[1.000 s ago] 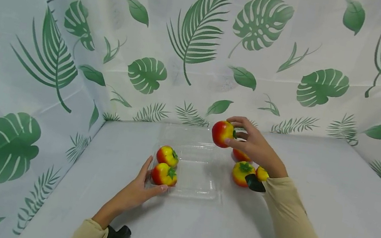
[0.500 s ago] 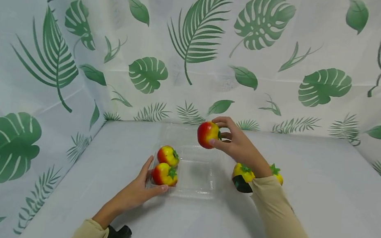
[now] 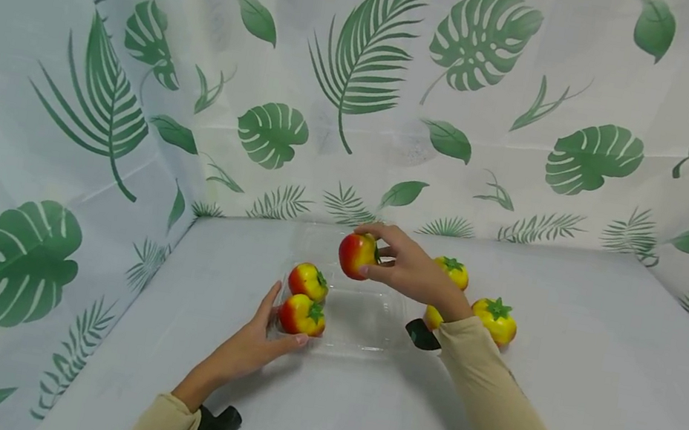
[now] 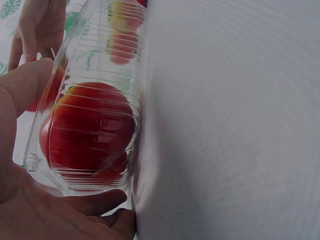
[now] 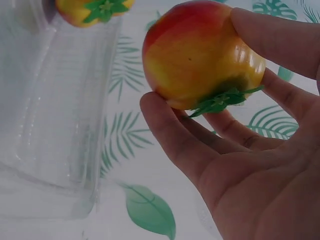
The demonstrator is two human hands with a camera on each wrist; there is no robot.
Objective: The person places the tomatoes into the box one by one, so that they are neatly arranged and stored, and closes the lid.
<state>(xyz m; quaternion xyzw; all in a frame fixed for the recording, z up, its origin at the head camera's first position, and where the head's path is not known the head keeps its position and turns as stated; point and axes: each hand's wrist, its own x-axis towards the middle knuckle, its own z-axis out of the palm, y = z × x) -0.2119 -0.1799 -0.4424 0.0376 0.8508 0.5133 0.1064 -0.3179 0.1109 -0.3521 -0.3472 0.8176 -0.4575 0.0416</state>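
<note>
My right hand (image 3: 410,269) holds a red-and-yellow persimmon (image 3: 354,256), probably artificial, above the back part of a clear plastic container (image 3: 361,321). In the right wrist view thumb and fingertips pinch the persimmon (image 5: 200,55), its green calyx facing the palm. Inside the container, along its left side, sit two similar persimmons, a rear one (image 3: 307,282) and a front one (image 3: 303,315). My left hand (image 3: 247,351) grips the container's front left corner. The left wrist view shows its thumb at the rim and fingers low against the ribbed wall (image 4: 100,165).
The container's clear lid (image 3: 314,238) lies folded back behind it. To the right, partly behind the right forearm, are more persimmons: a rear one (image 3: 452,270), a front one (image 3: 495,322) and one mostly hidden (image 3: 433,318). A leaf-print sheet (image 3: 350,95) hangs behind the white tabletop (image 3: 596,375).
My right hand has carried the persimmon leftward and somewhat lower, from beside the container to over it. More of the persimmons on the right now show. The left hand stays at the container.
</note>
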